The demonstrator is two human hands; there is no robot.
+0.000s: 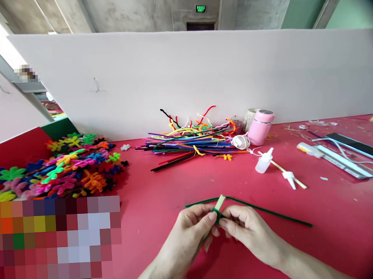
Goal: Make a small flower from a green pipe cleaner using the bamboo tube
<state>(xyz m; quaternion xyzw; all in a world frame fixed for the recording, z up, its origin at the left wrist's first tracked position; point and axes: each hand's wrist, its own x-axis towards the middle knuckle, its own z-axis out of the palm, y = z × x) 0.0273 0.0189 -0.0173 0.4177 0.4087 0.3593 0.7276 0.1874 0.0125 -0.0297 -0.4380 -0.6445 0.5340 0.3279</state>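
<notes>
Pale thin sticks in a small bundle stand tilted between my hands. Dark green pipe cleaner is wrapped around them below their upper ends. My left hand is closed on the bundle, its thumb pressing against the green wrap. Close beside it, my right hand pinches at the wrap's right side, thumb against fingers. Behind both hands a long dark green pipe cleaner stretches across the table, bent near the sticks' tips; whether it joins the wrap I cannot tell. My fingers hide the bundle's lower part.
Colourful fuzzy flowers pile up at left. Loose pipe cleaners lie along the white partition. A pink bottle, glue bottle, white nozzle cap and lamp-like bar occupy the right of the red table.
</notes>
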